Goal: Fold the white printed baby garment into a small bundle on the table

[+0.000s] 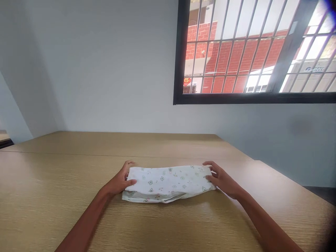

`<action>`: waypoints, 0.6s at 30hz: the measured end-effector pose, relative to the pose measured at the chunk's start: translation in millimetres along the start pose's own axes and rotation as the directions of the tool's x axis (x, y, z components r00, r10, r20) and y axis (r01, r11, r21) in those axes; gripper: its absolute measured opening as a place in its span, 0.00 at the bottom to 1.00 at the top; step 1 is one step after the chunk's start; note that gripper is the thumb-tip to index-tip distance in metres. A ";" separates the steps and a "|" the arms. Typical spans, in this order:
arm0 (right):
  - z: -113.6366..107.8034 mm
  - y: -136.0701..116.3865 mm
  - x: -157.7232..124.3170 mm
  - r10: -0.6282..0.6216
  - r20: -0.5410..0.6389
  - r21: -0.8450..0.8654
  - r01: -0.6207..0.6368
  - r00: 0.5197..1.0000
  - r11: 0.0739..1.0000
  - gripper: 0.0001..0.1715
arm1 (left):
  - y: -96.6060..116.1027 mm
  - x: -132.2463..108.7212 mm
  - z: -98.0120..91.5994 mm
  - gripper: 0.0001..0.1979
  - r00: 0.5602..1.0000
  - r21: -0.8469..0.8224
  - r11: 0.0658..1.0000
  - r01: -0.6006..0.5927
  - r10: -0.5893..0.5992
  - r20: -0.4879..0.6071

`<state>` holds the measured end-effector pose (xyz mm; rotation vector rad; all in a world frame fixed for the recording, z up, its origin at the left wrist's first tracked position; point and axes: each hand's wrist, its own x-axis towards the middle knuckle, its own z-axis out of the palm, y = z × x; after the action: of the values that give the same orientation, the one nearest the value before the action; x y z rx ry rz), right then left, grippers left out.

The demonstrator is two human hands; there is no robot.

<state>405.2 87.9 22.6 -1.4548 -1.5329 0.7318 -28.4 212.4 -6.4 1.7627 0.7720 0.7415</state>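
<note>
A white cloth with small printed animal figures lies folded into a long flat strip on the wooden table. My left hand rests at the strip's left end, thumb on top and fingers curled around the far corner. My right hand is at the right end, fingers laid over that edge. Both hands touch the cloth while it lies flat on the table.
The table runs to a grey wall at the back and ends at the right, where the dark floor shows. A barred window high on the right looks onto a red brick building.
</note>
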 end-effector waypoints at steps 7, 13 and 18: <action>4.1 -5.7 -1.5 -0.004 0.001 -0.158 0.004 1.000 0.987 0.17 | 20.5 -7.6 -8.2 0.25 0.981 0.179 0.984 0.006 -0.040 0.190; 3.4 -2.5 1.7 0.017 -0.024 -0.248 -0.022 1.000 0.969 0.21 | 19.4 -10.2 -14.3 0.31 0.972 0.233 0.970 0.068 -0.117 0.203; 5.2 0.6 5.5 -0.062 -0.074 -0.341 0.033 0.995 0.939 0.24 | 17.6 -8.3 -9.9 0.33 0.974 0.328 0.938 0.108 -0.166 0.156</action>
<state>401.2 94.1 20.8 -1.6696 -1.6813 0.3813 -38.4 206.7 12.1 2.0078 0.9179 0.3682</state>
